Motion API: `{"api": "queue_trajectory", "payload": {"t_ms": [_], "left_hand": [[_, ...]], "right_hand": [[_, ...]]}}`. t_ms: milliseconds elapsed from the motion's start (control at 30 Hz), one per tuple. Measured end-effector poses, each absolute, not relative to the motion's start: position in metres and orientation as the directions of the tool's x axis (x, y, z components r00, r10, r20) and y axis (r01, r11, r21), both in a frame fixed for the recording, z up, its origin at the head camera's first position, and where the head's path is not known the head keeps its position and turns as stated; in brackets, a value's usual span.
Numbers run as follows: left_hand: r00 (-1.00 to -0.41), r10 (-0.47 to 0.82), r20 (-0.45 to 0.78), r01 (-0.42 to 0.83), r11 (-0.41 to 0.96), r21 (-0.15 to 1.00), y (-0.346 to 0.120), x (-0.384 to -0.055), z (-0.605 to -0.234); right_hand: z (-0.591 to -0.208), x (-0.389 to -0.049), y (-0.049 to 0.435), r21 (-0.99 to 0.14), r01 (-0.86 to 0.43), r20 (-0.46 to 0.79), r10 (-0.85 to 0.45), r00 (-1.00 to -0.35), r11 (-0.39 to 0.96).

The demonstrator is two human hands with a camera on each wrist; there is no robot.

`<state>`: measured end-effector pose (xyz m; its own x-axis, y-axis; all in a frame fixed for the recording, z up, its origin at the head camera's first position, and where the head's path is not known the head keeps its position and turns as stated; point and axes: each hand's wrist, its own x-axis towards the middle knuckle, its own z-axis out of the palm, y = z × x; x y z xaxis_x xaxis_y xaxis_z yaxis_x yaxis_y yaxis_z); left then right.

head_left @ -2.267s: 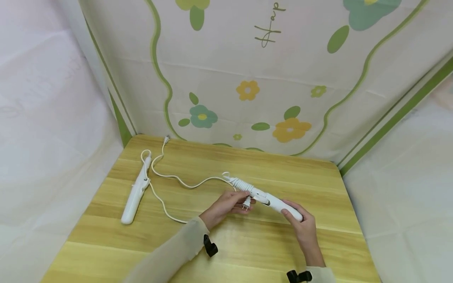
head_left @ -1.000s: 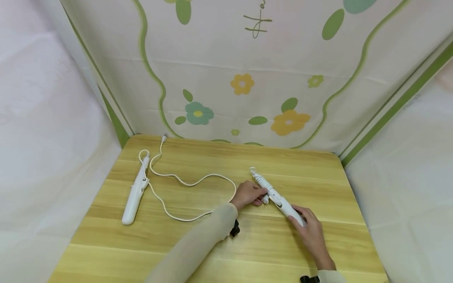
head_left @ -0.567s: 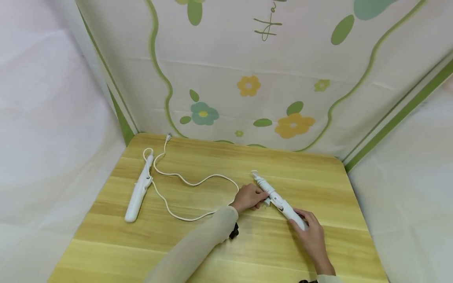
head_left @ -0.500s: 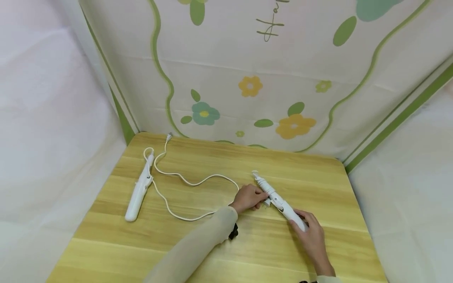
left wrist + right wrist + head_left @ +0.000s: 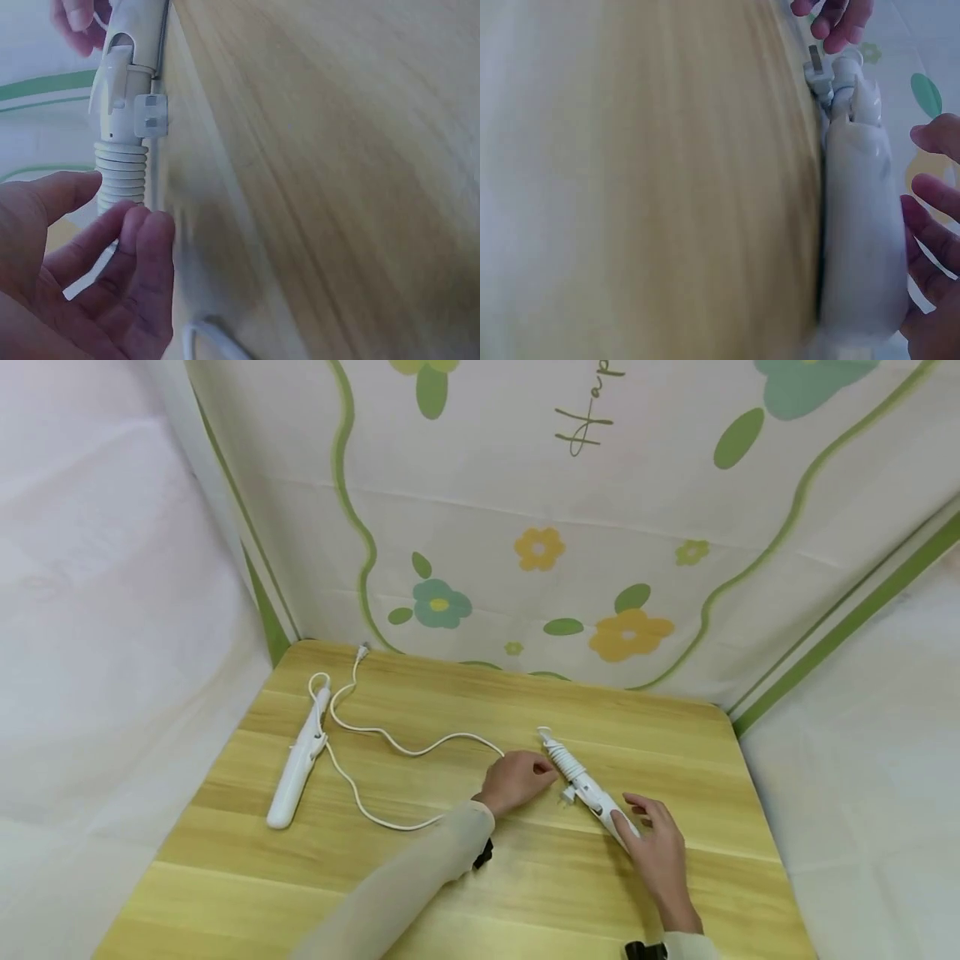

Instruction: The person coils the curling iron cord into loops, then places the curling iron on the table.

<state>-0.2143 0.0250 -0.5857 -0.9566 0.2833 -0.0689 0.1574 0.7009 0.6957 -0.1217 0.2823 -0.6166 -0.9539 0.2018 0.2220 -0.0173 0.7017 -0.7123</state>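
Note:
A white curling iron [image 5: 611,822] lies slantwise on the table, its cord coiled tightly round the slimmer part [image 5: 124,169]. The two-pin plug [image 5: 568,795] sticks out at its side, by the coil. My left hand [image 5: 517,781] is just left of the coil, fingers loosely bent and thumb apart, pinching nothing. My right hand [image 5: 656,852] is at the thick end, thumb along the near side and fingers spread on the far side; in the right wrist view the upper fingers [image 5: 937,196] stand off the body. Whether the lower ones touch it is hard to tell.
A second white curling iron [image 5: 296,777] lies at the table's left. Its loose cord [image 5: 386,735] runs across toward my left forearm, and its plug [image 5: 362,652] lies at the back edge. Flowered cloth [image 5: 480,510] hangs behind the wooden table [image 5: 450,910].
My left hand has let go of the plug and drawn slightly left. My right fingers have loosened from the iron's thick end. Earlier, the iron moved right and turned steeper.

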Motion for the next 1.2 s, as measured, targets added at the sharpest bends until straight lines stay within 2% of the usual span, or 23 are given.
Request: {"api": "queue_trajectory", "payload": {"t_ms": [500,767,1200], "left_hand": [[-0.97,0.241,-0.025,0.192,0.828,0.528,-0.015,-0.208,-0.567],[-0.982,0.19,-0.02,0.152,0.84,0.521,-0.044,-0.205,-0.56],[-0.995,0.093,0.028,0.094,0.849,0.521,-0.089,-0.2,-0.568]], "right_hand": [[-0.585,-0.165,0.25,-0.719,-0.179,0.273,0.036,-0.961,0.671],[-0.574,-0.185,0.227,-0.744,-0.194,0.233,-0.024,-0.972,0.64],[-0.558,-0.209,0.18,-0.747,-0.253,0.23,-0.119,-0.966,0.615]]}}
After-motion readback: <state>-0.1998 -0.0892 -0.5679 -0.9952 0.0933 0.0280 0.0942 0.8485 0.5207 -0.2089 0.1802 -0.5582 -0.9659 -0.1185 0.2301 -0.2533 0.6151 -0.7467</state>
